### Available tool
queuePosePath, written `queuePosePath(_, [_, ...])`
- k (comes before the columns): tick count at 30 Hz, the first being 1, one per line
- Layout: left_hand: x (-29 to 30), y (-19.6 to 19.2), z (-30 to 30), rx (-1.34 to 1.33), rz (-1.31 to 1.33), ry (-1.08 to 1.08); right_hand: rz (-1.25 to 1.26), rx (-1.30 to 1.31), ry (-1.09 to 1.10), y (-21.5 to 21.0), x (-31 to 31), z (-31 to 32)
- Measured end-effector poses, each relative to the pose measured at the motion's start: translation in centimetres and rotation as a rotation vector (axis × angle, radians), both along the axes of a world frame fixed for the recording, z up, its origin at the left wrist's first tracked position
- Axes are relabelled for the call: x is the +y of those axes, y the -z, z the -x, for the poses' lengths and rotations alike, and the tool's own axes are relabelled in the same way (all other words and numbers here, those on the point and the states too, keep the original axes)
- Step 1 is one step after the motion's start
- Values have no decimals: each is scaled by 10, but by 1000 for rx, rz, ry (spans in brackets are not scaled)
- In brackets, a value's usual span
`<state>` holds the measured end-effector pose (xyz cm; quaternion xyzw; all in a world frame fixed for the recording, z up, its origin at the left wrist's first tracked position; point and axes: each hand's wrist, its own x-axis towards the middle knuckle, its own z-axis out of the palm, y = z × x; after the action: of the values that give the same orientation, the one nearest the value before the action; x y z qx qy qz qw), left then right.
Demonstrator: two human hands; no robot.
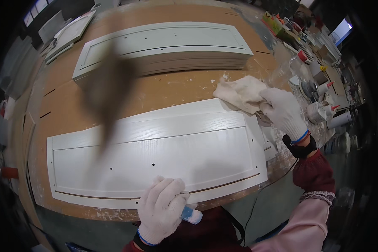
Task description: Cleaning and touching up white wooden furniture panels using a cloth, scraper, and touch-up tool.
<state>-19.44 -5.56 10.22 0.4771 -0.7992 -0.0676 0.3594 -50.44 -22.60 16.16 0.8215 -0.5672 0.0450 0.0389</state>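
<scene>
A white panel (164, 151) with a framed border, small holes and a groove along its near edge lies flat in front of me. My left hand (160, 210), in a white knit glove, is at its near edge, fingers curled. From that hand sticks out a short blue object with a white end (193, 215), held at the thumb side; its kind cannot be made out. On the right, my gloved right hand (286, 112) grips a crumpled cream cloth (241, 93), which lies over the panel's far right corner.
Beyond lies a stack of similar white panels (164, 40) on the brown board-covered table (176, 86). Bottles (317, 112), tools and other clutter line the right side. More panels (69, 35) stand at the far left. A dark blurred smear covers part of the view left of centre.
</scene>
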Motion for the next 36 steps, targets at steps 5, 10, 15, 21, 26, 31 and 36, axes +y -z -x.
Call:
queuePosePath(5, [6, 0, -2, -48, -12, -24, 90, -571, 120, -40, -30, -28])
queuePosePath(10, [-2, 5, 5, 7, -13, 40, 68, -534, -177, -50, -53, -49])
queuePosePath(15, [-9, 8, 25, 40, 68, 8, -122, -405, -265, -63, 33, -56])
queuePosePath(21, [14, -3, 24, 468, -109, 236, -305, -775, -427, 1, 173, -41])
queuePosePath(26, [50, -2, 31, 919, -445, 324, -699, -1578, 48, 58, 252, -109])
queuePosePath(31, [66, 10, 29, 1054, -541, 463, -632, -1471, -212, 58, 240, -129])
queuePosePath(36, [76, 1, 16, 1036, -654, 497, -599, -1523, -245, 72, 257, -127])
